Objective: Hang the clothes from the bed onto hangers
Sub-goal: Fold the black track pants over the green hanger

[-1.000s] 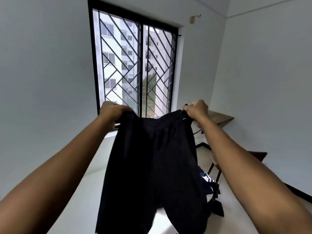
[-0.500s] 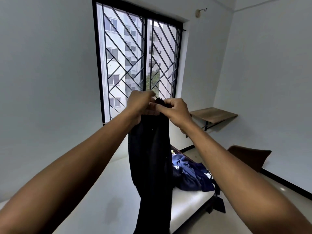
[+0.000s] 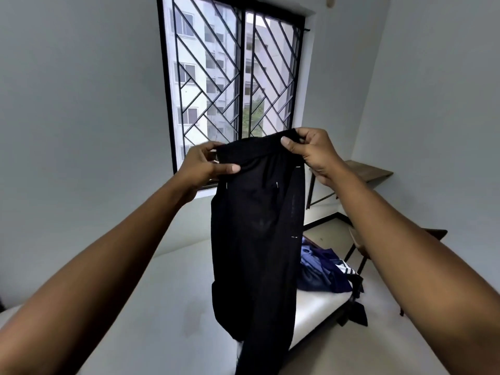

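Black garment: a second ago spread wide, now doubled lengthwise and hanging above the bed. Hands: left hand pinching the waistband at 9 o'clock, right hand at 3 o'clock. Judged hanger-ready, though no hanger is visible. Blue clothes on the bed at 4 o'clock.

Plain black garment with tiny white stitch marks. Blue clothes on a white bed, one navy piece with white stripes. Black window grille in diagonal lines. Pale grey walls. Brown shelf.
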Demonstrator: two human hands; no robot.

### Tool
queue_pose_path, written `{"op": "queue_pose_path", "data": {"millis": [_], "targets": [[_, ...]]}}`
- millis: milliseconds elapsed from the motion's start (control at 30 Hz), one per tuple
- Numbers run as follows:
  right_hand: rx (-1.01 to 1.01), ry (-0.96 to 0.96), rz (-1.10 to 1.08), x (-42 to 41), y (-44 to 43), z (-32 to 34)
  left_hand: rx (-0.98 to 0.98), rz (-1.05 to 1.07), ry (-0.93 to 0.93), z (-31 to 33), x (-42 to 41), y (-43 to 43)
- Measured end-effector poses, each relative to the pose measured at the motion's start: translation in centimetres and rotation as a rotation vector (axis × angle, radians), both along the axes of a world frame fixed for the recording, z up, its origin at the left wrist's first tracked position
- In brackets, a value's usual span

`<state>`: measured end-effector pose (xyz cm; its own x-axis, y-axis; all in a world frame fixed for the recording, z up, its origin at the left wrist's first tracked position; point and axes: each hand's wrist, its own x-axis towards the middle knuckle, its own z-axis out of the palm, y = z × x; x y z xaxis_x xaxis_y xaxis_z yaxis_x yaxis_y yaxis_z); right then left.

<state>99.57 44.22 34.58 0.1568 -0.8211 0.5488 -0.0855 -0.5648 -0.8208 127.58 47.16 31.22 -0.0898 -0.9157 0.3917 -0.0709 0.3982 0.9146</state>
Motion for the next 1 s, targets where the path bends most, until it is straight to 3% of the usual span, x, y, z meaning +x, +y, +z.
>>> {"op": "queue_pose_path", "data": {"millis": [133, 267, 367, 433, 533, 733, 900, 1000], "targets": [[-0.032, -0.052, -0.016, 0.6, -0.3, 1.2, 0.068, 0.114, 0.022, -3.3, 0.9, -0.5], [-0.027, -0.088, -0.013, 0.9, -0.4, 2.5, 0.417, 0.162, -0.113, -11.6, 1.9, -0.9], [-0.018, -0.113, -0.003, 0.7, -0.4, 3.2, 0.72, 0.143, -0.119, -18.8, 1.7, -0.5], [-0.015, -0.133, 0.005, 0.5, -0.3, 3.8, 0.819, 0.127, -0.091, -21.9, 0.8, 0.2], [-0.021, -0.141, 0.019, 0.0, -0.1, 5.0, 0.795, 0.128, 0.001, -23.2, -0.4, 0.0], [-0.042, -0.182, -0.008, -2.3, 0.8, 7.2, 0.761, -0.079, 0.196, -21.2, -2.6, -0.8], [-0.045, -0.199, -0.074, -5.4, 1.1, 7.1, 0.577, -0.085, 0.618, -18.3, -2.7, -2.5], [-0.036, -0.257, -0.126, -8.0, 1.1, 6.5, 0.602, -0.186, 0.534, -17.0, 0.3, -3.3]]}}
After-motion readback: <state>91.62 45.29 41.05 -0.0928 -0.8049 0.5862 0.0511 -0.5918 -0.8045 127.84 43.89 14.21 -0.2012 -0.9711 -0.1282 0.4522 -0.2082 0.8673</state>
